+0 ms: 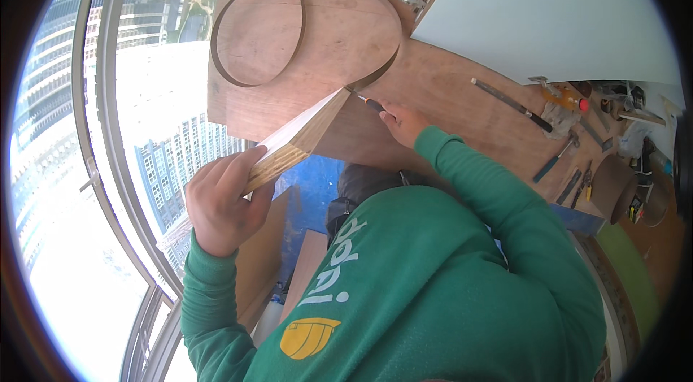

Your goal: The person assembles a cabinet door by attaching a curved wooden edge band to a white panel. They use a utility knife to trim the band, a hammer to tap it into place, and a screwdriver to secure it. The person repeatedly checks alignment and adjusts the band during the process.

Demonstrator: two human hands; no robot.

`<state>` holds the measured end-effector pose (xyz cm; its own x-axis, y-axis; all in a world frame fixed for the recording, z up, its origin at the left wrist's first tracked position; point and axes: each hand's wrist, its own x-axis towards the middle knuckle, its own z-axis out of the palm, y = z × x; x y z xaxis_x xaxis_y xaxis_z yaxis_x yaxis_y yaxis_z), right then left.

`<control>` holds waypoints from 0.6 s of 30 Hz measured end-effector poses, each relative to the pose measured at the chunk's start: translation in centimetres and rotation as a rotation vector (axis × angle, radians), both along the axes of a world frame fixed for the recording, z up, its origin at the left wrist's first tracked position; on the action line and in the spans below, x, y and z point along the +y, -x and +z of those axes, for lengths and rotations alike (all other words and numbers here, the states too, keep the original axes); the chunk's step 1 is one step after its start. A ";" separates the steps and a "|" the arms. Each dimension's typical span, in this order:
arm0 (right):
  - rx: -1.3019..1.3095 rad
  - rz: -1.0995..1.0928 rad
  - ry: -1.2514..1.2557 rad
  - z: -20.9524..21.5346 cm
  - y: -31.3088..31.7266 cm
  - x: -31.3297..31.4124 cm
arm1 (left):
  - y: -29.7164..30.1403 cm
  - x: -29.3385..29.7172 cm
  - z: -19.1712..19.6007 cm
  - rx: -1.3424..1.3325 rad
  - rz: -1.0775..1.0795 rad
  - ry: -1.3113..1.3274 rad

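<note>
Can see white lettering (333, 278) on green sweatshirt (440, 295), below and right of left hand (227, 203), partly foreshortened; yellow emblem (310, 339) beneath it. Can't read small yellow-and-black label (635, 210) among tools (588, 185) well right of right hand (401, 124).

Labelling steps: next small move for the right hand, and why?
Probably work the tool gently along the strip at the far end of the board: the right hand holds it near that spot, the left hand grips the board, and the strip curls across the table.
</note>
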<state>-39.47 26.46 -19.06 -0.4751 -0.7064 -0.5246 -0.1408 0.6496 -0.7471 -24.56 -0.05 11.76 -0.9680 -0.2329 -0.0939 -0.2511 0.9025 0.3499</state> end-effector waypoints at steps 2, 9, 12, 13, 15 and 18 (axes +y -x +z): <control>0.025 0.011 0.004 -0.6 -0.2 0.0 | -0.1 -0.2 -0.4 0.038 -0.016 0.011; -0.013 -0.003 -0.046 -0.2 -0.4 0.1 | -0.1 -0.1 -0.6 0.053 -0.023 0.008; 0.082 -0.023 0.086 -2.6 -2.0 3.4 | -0.3 -0.2 -0.3 0.046 -0.017 -0.002; 0.135 -0.034 0.154 -3.7 -2.5 4.4 | -0.2 -0.2 -0.2 0.038 -0.014 0.001; -0.064 -0.022 -0.080 1.3 -0.4 3.0 | -0.6 -0.1 -0.5 0.030 0.001 0.001; -0.033 -0.008 0.002 0.8 -1.1 4.4 | -0.3 0.0 -0.3 0.038 -0.007 0.009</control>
